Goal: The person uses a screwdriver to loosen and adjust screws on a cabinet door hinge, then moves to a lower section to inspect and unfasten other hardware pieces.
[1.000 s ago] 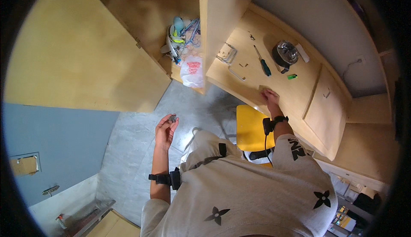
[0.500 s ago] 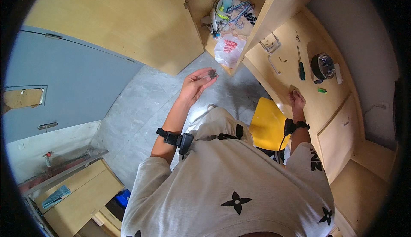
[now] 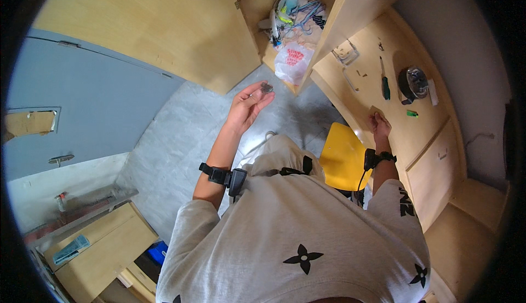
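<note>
While my left hand (image 3: pixel 247 105) is raised near the middle of the frame, its fingers (image 3: pixel 257 92) curl loosely and pinch a small dark object (image 3: pixel 267 88) at their tips; it is too small to tell its make or shape.

Item: right hand (image 3: pixel 378 125), right of centre, lies on the pale wooden worktop (image 3: pixel 416 133), fingers closed on a small flat tan piece (image 3: pixel 375 111) at the worktop's near edge. How firmly they grip it I cannot tell.

Item: worktop, smooth light wood, bent by the lens, running up the right side. On it lie a green-handled screwdriver (image 3: pixel 385 81), a dark round container with a glossy top (image 3: pixel 413 83), a small green bit (image 3: pixel 412 113), a clear squarish tray (image 3: pixel 346 52) and a few scattered specks, all well apart from my right hand.

Item: open cupboard, upper centre, same light wood; its shelf holds a tangle of blue and yellow cords and packets (image 3: pixel 293 15), with a white plastic bag (image 3: pixel 292 62) with red print sagging over the front edge, just beyond the dark object.

Item: yellow stool seat (image 3: pixel 344 155), smooth plastic, half hidden by my shirt.

Item: grey tiled floor (image 3: pixel 181 133), open between the cupboard and a blue-grey door (image 3: pixel 82 111) at the left.

Item: black wrist straps on both forearms; my torso covers the lower frame.
</note>
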